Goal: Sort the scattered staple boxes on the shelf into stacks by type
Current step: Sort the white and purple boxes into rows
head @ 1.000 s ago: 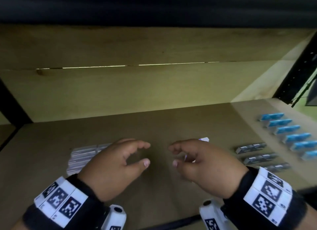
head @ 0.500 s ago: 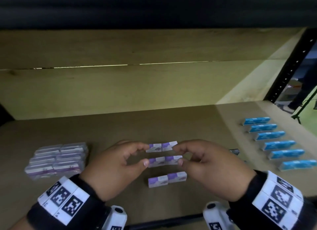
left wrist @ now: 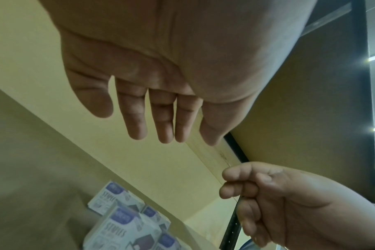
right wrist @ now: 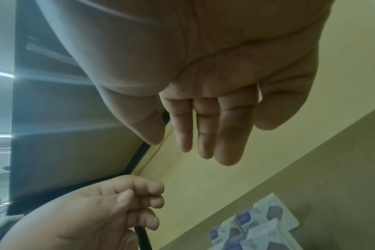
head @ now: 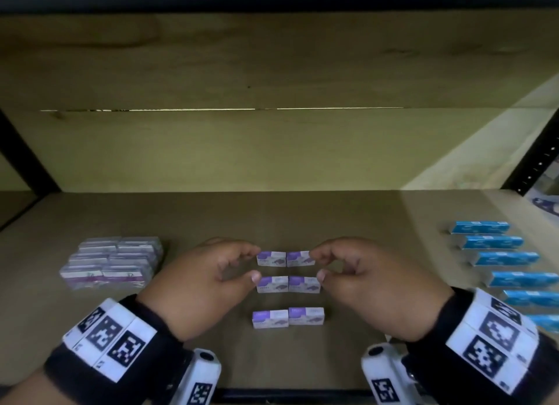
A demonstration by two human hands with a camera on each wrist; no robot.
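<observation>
Six purple-and-white staple boxes lie on the shelf (head: 193, 220) in three side-by-side pairs: a far pair (head: 286, 258), a middle pair (head: 289, 284) and a near pair (head: 289, 317). My left hand (head: 253, 264) is at their left, index fingertip on the far pair's end and thumb on the middle pair's end. My right hand (head: 317, 264) mirrors it on the right. Neither hand grips a box. In the left wrist view the left hand's fingers (left wrist: 161, 118) are stretched out above the purple boxes (left wrist: 118, 228). The right wrist view shows its fingers (right wrist: 203, 128) likewise extended.
A plastic-wrapped block of purple boxes (head: 112, 264) sits at the left of the shelf. A row of several blue boxes (head: 508, 258) runs down the right side. The wooden back wall (head: 272, 150) stands behind, with a black upright post (head: 538, 162) at the far right.
A second ago my hands were close together over the purple boxes and hid them. They have since parted to the two ends of the rows, and the three pairs show.
</observation>
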